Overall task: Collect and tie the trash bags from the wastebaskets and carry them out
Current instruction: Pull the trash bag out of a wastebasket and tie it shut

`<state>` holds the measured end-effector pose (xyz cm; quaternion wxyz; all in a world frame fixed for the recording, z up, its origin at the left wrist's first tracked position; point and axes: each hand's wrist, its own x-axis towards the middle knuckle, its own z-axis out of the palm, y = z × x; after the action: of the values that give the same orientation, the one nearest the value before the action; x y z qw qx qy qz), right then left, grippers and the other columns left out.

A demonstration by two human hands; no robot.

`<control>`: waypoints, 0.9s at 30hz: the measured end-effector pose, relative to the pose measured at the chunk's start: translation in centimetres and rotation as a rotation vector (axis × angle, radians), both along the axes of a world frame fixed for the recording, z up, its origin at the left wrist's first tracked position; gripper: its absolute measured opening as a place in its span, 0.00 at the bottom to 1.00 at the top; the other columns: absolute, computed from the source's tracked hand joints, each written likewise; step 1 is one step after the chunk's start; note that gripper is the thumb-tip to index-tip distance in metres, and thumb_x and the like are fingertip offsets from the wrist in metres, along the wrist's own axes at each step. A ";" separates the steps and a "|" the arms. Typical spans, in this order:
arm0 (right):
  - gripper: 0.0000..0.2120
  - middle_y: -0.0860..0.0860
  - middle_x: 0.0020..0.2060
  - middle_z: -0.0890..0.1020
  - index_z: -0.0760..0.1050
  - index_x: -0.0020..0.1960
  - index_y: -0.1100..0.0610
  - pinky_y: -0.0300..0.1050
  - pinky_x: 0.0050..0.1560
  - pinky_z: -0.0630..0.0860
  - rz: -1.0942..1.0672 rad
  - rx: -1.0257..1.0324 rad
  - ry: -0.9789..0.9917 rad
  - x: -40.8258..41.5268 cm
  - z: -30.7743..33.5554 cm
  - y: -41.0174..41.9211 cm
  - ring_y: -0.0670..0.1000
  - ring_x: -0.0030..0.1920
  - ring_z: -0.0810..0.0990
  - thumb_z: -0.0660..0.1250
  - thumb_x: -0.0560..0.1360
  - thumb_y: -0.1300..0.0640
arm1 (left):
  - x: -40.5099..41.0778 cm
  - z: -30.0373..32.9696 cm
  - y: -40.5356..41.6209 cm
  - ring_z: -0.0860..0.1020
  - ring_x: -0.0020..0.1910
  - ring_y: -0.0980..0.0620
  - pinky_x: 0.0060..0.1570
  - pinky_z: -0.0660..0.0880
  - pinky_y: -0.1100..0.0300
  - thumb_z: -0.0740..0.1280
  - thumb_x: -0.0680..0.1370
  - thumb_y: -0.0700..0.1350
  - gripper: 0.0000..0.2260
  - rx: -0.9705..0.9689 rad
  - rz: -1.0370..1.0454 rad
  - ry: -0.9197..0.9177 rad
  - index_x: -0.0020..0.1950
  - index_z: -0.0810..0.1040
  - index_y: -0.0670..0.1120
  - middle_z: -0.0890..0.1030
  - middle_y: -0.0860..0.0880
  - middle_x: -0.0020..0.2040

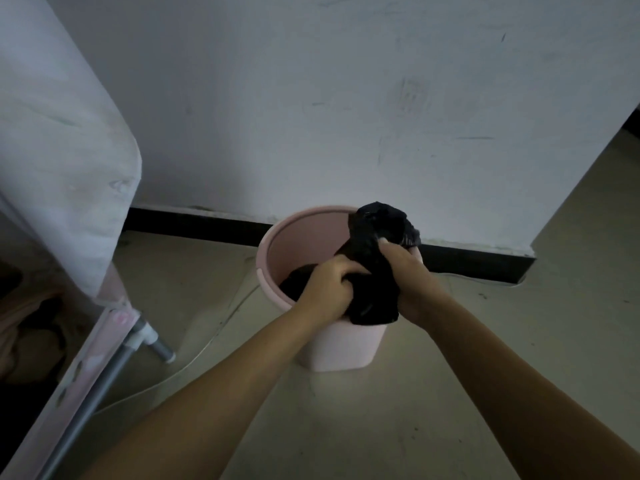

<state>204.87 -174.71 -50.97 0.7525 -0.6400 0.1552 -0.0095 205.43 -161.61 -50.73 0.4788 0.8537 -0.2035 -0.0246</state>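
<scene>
Two bare forearms reach in from the bottom of the view and meet over a black trash bag (372,271), which sits gathered at the near rim of a pink wastebasket (277,244). The left hand (329,285) is clenched on the bag's bunched middle, fingers curled into the plastic, while the right hand (412,275) grasps the same neck from the other side, thumb pressed near the crumpled top that sticks up above the rim. The lower part of the bag still hangs inside the basket, and a fold of it drapes over the front edge between the wrists. The light is dim and the plastic is uniformly dark, so whether a knot is already formed or the neck is only twisted cannot be told. The work looks to be at the tying stage, with lifting out and carrying not yet done. The risks from here: thin plastic pulled hard between two fists may tear at the neck; a loose knot could slip open once the weight hangs from it; and a sharp upward tug might drag the light basket along or tip it toward the wall (346,116) just behind. A pale cable (207,341) runs across the concrete floor (467,375) beside the basket and could catch a foot, as could the metal leg (161,348) of the cloth-covered rack (62,150) at left.
</scene>
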 end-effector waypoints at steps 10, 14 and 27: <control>0.09 0.58 0.45 0.82 0.78 0.45 0.59 0.53 0.57 0.78 0.286 -0.471 0.014 -1.1 0.8 -0.6 0.58 0.51 0.80 0.60 0.75 0.67 | 2.9 3.3 3.4 0.83 0.44 0.52 0.51 0.78 0.59 0.63 0.79 0.48 0.12 -0.243 0.088 0.450 0.41 0.83 0.46 0.85 0.50 0.39; 0.19 0.54 0.53 0.81 0.77 0.57 0.57 0.42 0.57 0.75 0.623 -0.794 -0.071 -2.9 2.6 0.6 0.51 0.54 0.78 0.55 0.74 0.71 | 4.1 2.3 1.9 0.75 0.63 0.50 0.62 0.71 0.56 0.66 0.72 0.63 0.29 -0.090 0.219 0.378 0.67 0.72 0.48 0.76 0.54 0.60; 0.37 0.56 0.67 0.68 0.50 0.75 0.45 0.45 0.69 0.64 0.451 -0.909 -0.119 -1.3 1.1 0.0 0.55 0.67 0.69 0.62 0.73 0.65 | 2.0 2.5 2.2 0.75 0.42 0.67 0.44 0.70 0.80 0.56 0.74 0.29 0.19 -0.045 -0.008 0.226 0.43 0.80 0.49 0.79 0.61 0.40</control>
<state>203.52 -174.68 -49.88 0.3890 -0.9185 -0.0495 0.0502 207.39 -159.43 -48.24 0.5178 0.8335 -0.1524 -0.1180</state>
